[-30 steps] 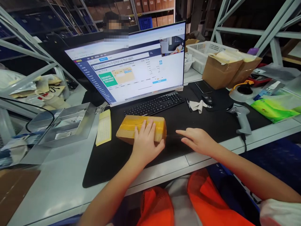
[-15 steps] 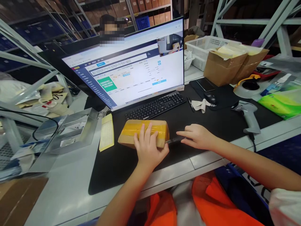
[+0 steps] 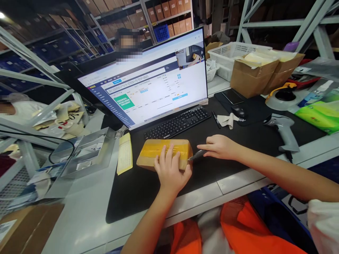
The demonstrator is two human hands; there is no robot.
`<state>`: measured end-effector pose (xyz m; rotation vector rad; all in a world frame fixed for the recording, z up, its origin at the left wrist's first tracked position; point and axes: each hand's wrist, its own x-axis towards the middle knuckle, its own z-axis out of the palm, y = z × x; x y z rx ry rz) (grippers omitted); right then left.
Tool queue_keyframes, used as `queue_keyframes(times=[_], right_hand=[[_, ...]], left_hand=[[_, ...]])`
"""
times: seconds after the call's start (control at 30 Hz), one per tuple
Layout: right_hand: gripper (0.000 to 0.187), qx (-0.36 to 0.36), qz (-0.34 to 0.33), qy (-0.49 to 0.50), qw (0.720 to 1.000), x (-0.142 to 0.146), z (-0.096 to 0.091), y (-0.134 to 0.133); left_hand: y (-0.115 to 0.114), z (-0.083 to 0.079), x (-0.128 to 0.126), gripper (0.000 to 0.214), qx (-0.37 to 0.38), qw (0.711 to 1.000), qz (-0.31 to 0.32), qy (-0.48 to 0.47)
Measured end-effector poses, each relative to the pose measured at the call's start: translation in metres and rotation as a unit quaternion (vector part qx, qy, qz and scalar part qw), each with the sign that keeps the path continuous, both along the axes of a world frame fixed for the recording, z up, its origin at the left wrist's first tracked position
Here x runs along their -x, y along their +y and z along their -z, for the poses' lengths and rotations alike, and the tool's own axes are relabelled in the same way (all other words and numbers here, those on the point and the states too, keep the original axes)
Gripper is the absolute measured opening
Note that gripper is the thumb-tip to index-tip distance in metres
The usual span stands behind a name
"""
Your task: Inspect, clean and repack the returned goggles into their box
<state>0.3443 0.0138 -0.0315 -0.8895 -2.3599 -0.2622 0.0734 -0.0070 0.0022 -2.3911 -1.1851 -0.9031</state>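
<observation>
A small cardboard box [image 3: 148, 150] with yellow tape across its top lies on the black desk mat [image 3: 127, 197], in front of the keyboard [image 3: 180, 121]. My left hand [image 3: 171, 167] holds it down, fingers spread over the tape and thumb at the near right corner. In my right hand [image 3: 222, 147] is a box cutter [image 3: 197, 155], its index finger stretched along the handle. The blade points left and its tip meets the right end of the box. How deep the tip goes cannot be made out.
A monitor [image 3: 148, 84] stands behind the keyboard. To the right are a barcode scanner [image 3: 282, 130], a mouse [image 3: 238, 111] and a tape roll [image 3: 283, 97]. Yellow paper slips [image 3: 124, 155] and a grey metal tray [image 3: 90, 151] lie left. Another person [image 3: 25, 109] is at far left.
The camera view has shifted slightly. The box cutter now slants more, with its tip still at the box's right end. My left hand keeps its place on the box.
</observation>
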Motion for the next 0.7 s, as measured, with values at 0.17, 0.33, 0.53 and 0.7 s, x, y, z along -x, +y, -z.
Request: queue_keyframes(times=[0.17,0.33,0.53,0.7], right_hand=[[0.045,0.077,0.067,-0.004,0.995,-0.024,-0.001,0.04],[0.043,0.182,0.306,0.139,0.924,-0.049,-0.004,0.071],[0.034,0.34,0.203,0.284,0.873,0.014,-0.013,0.076],[0.038,0.39,0.098,0.292,0.868,0.079,-0.025,0.091]], left_hand=[[-0.001,0.0,0.0,0.035,0.005,1.0,-0.003,0.006],[-0.003,-0.002,-0.002,0.033,0.011,1.0,-0.015,-0.006],[-0.006,-0.008,-0.013,0.03,0.051,0.997,-0.054,-0.029],[-0.019,-0.02,0.018,0.024,0.073,0.995,-0.032,-0.061]])
